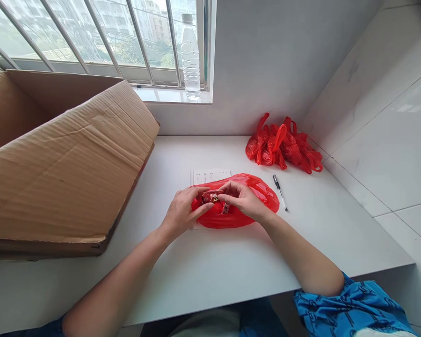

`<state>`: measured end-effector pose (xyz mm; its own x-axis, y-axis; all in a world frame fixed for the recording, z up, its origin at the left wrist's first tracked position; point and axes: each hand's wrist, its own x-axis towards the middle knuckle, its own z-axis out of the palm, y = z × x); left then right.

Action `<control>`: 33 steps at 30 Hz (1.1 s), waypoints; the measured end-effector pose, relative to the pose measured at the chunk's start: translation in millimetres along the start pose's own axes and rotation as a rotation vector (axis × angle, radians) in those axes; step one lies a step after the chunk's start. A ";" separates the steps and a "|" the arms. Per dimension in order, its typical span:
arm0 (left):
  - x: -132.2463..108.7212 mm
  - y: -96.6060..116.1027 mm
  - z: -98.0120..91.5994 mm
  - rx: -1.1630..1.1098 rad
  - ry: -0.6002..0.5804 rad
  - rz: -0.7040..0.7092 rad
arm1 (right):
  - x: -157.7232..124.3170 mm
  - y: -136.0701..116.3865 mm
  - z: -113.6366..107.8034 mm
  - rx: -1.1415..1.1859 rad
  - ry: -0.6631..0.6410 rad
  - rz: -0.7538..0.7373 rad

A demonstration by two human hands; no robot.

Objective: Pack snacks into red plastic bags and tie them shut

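A small shiny dark red wrapped packet (211, 197) with printed marks is held between both hands, above an opened red plastic bag (256, 187). My left hand (182, 210) has its thumb and fingers around the packet's left part. From the other side, my right hand (245, 201) pinches its right end with thumb and fingers. Another patterned red wrapper (226, 207) lies in the bag just below. The bag rests partly over a sheet of paper (210, 175) with handwriting, and its other contents are hidden.
A large open cardboard box (73, 164) stands at the left. Several knotted red plastic bags (284, 145) lie at the back right. A pen (280, 193) is right of the opened bag. A clear bottle (190, 58) stands on the windowsill. The white table (224, 271) ends in front of me.
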<state>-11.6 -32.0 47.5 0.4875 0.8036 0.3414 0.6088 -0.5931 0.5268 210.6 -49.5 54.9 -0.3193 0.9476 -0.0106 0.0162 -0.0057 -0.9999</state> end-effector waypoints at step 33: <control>1.6 -12.9 -4.7 0.028 0.045 -0.219 | -1.0 3.0 -12.9 -0.199 0.054 0.005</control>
<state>-21.6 -22.9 44.9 0.3140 0.9142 0.2561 0.7147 -0.4052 0.5701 223.2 -46.3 52.1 -0.2680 0.9634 -0.0093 0.2063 0.0479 -0.9773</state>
